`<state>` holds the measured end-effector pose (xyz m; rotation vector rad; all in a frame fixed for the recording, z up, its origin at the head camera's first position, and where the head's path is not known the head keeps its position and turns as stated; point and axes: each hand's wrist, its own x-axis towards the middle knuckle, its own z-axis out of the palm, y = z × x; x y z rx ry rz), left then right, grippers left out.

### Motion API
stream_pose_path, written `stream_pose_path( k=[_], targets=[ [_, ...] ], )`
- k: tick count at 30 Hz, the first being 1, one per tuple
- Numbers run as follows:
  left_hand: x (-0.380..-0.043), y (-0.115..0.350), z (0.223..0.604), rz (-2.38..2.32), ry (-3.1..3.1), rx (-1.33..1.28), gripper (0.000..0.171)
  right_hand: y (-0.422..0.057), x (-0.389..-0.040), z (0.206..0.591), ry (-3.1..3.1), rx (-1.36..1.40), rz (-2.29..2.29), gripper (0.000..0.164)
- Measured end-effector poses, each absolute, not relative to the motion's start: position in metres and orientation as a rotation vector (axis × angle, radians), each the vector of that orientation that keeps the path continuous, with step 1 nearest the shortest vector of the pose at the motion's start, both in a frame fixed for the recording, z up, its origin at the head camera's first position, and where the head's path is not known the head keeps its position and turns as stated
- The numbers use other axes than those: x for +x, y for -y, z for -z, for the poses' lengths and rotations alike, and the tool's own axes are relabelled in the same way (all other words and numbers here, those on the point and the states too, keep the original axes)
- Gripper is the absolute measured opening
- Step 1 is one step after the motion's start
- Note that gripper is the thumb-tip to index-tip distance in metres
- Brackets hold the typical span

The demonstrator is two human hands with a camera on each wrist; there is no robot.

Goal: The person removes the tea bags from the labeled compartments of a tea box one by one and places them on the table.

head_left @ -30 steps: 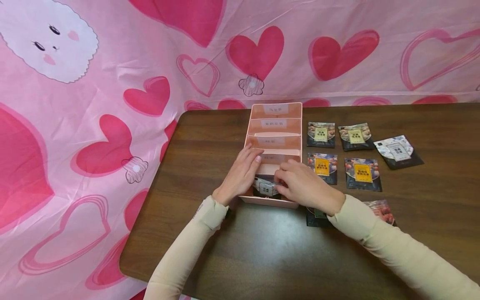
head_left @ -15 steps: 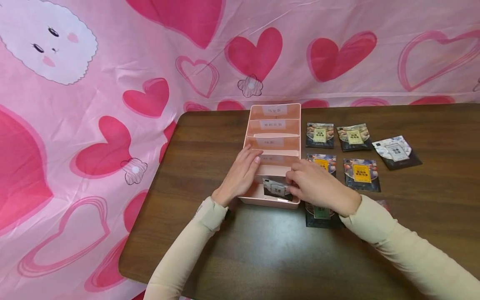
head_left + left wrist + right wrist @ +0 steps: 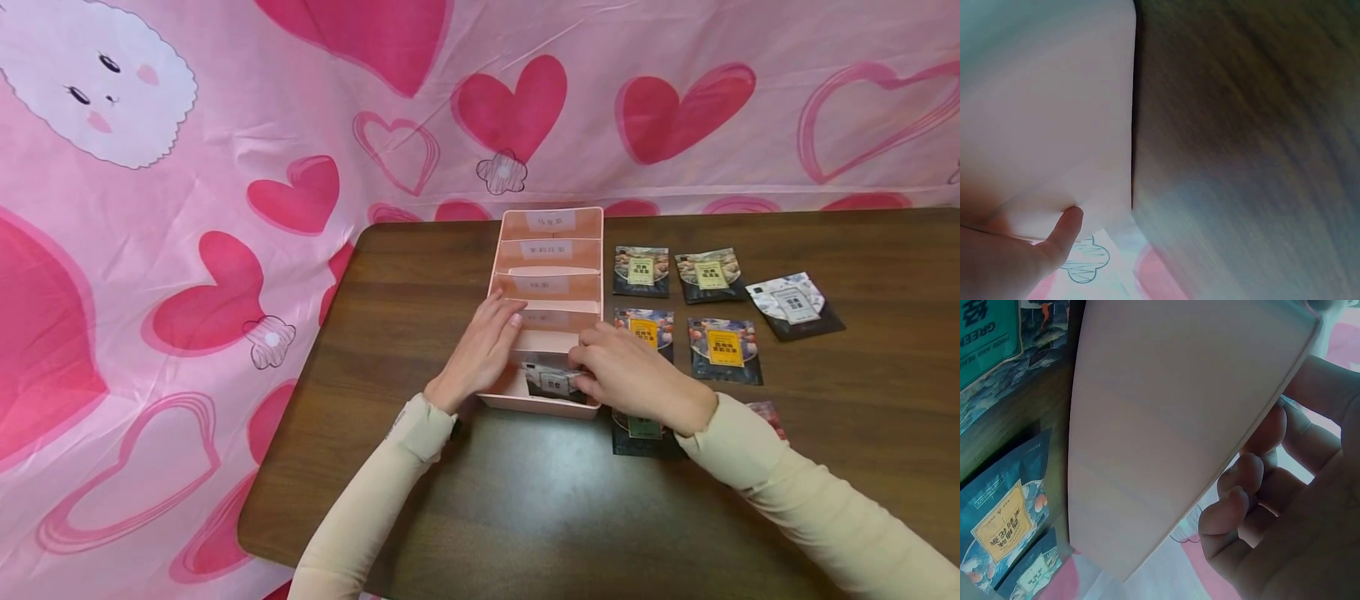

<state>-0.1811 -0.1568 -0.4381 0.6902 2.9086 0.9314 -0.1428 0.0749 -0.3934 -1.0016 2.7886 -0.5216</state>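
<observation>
A long pink divided box (image 3: 536, 407) stands on the table, with paper labels on its compartment walls. My left hand (image 3: 480, 342) holds its left wall, fingers over the rim; in the left wrist view one fingertip (image 3: 1074, 215) presses the outer side. At the nearest compartment my right hand (image 3: 633, 371) pinches the right end of a black-and-silver tea sachet (image 3: 551, 382), which leans inside. Curled fingers (image 3: 1241, 478) show over the box's right rim in the right wrist view, where the wall hides the sachet.
Right of the box lie two yellow-green-labelled sachets (image 3: 708, 275), two orange-labelled ones (image 3: 725, 350) and a white-topped one (image 3: 795, 304). A green-labelled sachet (image 3: 643, 429) and a reddish one (image 3: 768, 417) are partly under the right arm. A heart-patterned cloth (image 3: 570, 100) hangs behind the table.
My right hand has shifted right with the sachet inside the front compartment, then dipped slightly, tilting it. My left hand has stayed in place on the box.
</observation>
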Motion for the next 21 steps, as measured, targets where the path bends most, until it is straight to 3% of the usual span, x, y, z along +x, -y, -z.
stream_pose_path(
  k=[21],
  targets=[
    [-0.181,0.157,0.438,-0.922,-2.923,0.713,0.046,-0.081,-0.138,0.374,-2.806,-1.054,0.645,0.010]
  ],
)
